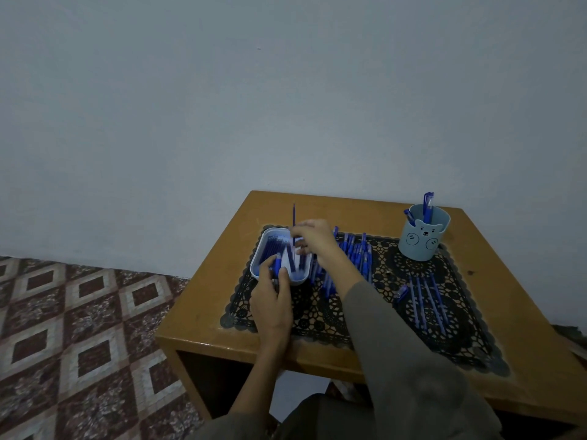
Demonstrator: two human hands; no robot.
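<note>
Pinching a thin blue refill (293,217) upright between right hand (313,238) fingertips, just above the white box (258,249) of refills. Gripping a blue pen barrel (278,263) in curled left hand (273,300) fingers, just below-left of the right fingertips, over the box's near rim. Not yet joined. Probably early to midway: only a few pens in the bear cup (422,241), well right of both hands. Still to do: pen pile (355,252) just behind the right fingers, loose sticks (425,300) farther right.
</note>
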